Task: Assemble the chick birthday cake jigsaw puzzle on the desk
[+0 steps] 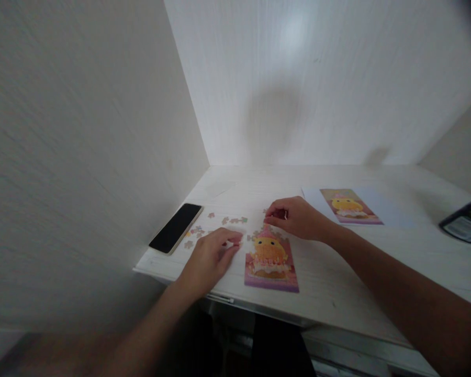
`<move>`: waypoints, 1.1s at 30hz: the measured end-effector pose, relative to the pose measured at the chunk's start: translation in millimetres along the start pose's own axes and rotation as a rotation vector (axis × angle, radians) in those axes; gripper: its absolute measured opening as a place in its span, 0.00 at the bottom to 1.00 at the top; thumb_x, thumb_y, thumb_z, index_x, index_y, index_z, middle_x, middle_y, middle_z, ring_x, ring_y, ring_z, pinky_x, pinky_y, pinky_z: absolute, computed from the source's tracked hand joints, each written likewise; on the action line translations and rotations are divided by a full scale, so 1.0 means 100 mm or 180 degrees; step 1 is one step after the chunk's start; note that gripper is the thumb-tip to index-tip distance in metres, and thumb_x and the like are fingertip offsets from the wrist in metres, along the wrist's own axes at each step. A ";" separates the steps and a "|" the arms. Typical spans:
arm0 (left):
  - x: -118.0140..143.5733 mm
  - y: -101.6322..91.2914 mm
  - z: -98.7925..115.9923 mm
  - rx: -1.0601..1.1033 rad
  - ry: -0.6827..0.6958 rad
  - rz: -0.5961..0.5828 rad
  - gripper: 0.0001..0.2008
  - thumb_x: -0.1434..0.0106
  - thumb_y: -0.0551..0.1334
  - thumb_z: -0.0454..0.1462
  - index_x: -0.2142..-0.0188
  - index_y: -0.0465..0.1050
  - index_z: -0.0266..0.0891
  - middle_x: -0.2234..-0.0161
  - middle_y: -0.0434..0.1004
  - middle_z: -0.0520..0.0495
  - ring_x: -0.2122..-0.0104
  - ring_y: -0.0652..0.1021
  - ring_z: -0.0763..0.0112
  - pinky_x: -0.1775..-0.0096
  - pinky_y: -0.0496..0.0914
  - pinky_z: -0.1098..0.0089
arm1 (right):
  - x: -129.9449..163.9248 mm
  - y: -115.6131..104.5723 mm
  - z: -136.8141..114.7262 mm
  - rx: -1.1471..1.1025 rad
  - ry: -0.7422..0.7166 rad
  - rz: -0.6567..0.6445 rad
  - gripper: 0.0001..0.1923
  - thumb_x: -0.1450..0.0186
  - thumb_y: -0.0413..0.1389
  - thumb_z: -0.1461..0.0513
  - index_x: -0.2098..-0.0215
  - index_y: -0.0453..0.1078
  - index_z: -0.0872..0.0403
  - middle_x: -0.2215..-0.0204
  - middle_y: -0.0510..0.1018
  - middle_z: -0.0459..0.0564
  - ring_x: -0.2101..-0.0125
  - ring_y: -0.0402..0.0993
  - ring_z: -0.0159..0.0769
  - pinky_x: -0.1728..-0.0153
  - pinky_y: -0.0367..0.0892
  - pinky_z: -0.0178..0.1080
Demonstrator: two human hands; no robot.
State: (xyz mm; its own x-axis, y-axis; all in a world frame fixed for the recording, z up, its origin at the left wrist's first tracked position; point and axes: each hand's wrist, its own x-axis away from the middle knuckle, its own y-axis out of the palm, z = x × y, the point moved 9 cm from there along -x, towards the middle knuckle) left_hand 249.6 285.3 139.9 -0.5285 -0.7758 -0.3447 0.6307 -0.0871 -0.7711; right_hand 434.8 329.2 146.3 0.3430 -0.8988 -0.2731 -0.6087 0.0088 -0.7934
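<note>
A partly joined jigsaw puzzle point(270, 262) lies on the white table, showing a yellow figure with a pink hat behind a cake; its top edge is uneven. At that upper edge my right hand point(288, 215) pinches a puzzle piece, thumb and forefinger close together near the hat. My left hand point(214, 256) is just left of the puzzle, its thumb and fingertips nearly meeting; whatever they hold is too small to make out. Loose puzzle pieces point(225, 220) lie scattered beyond and to the left of that hand.
A phone point(176, 228) with a dark screen lies by the left wall. Toward the back right, a reference picture point(351, 207) of the same figure rests on white paper point(392, 212). A dark bottle point(467, 222) lies at the right edge. The table's front edge point(235, 301) runs below the puzzle.
</note>
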 end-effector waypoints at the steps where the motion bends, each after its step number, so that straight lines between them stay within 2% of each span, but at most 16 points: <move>1: -0.05 0.03 0.03 0.0012 0.0050 -0.0009 0.09 0.35 0.59 0.33 0.56 0.73 0.41 0.60 0.78 0.48 0.61 0.76 0.68 0.57 0.70 0.67 | 0.00 -0.03 0.03 0.0029 0.0018 0.0031 0.09 0.38 0.58 0.59 0.68 0.77 0.55 0.76 0.78 0.47 0.76 0.70 0.30 0.74 0.60 0.34; 7: -0.18 0.12 0.07 0.0053 0.0174 0.0005 0.09 0.35 0.59 0.33 0.55 0.73 0.42 0.59 0.79 0.49 0.59 0.77 0.68 0.56 0.70 0.66 | -0.01 -0.13 0.11 0.0082 0.0095 0.0170 0.07 0.38 0.58 0.60 0.69 0.77 0.55 0.75 0.79 0.47 0.76 0.70 0.30 0.74 0.60 0.33; 16: -0.17 0.17 0.08 0.0016 0.0181 -0.0092 0.08 0.36 0.60 0.32 0.59 0.75 0.42 0.62 0.80 0.51 0.62 0.78 0.70 0.59 0.71 0.68 | -0.02 -0.04 0.09 0.0078 0.0003 0.0127 0.06 0.39 0.59 0.61 0.68 0.77 0.56 0.76 0.78 0.47 0.77 0.69 0.28 0.74 0.59 0.33; 24: -0.18 0.21 0.11 -0.0078 0.0295 -0.0125 0.09 0.36 0.59 0.31 0.58 0.74 0.42 0.61 0.80 0.51 0.61 0.78 0.70 0.58 0.70 0.68 | -0.02 -0.07 0.08 0.0133 -0.0067 0.0226 0.07 0.39 0.59 0.60 0.69 0.77 0.56 0.76 0.78 0.47 0.77 0.68 0.28 0.74 0.59 0.33; 30: -0.17 0.22 0.10 -0.0201 0.0264 -0.0023 0.08 0.38 0.62 0.33 0.59 0.74 0.42 0.63 0.80 0.52 0.66 0.78 0.70 0.61 0.71 0.69 | -0.02 -0.08 0.07 0.0127 -0.0116 0.0303 0.07 0.39 0.59 0.61 0.69 0.77 0.56 0.77 0.78 0.47 0.77 0.68 0.28 0.74 0.59 0.33; 33: -0.17 0.23 0.09 -0.0197 0.0286 -0.0074 0.07 0.37 0.62 0.34 0.59 0.74 0.43 0.63 0.80 0.52 0.65 0.78 0.70 0.60 0.71 0.69 | -0.02 -0.08 0.07 0.0133 -0.0111 0.0309 0.06 0.39 0.59 0.61 0.69 0.77 0.56 0.77 0.78 0.47 0.77 0.68 0.28 0.73 0.59 0.33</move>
State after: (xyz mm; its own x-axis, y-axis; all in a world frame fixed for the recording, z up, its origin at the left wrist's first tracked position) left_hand 278.4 290.3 132.7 -0.5931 -0.7146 -0.3708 0.5829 -0.0635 -0.8101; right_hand 444.2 333.9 149.1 0.3090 -0.8770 -0.3680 -0.6100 0.1140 -0.7841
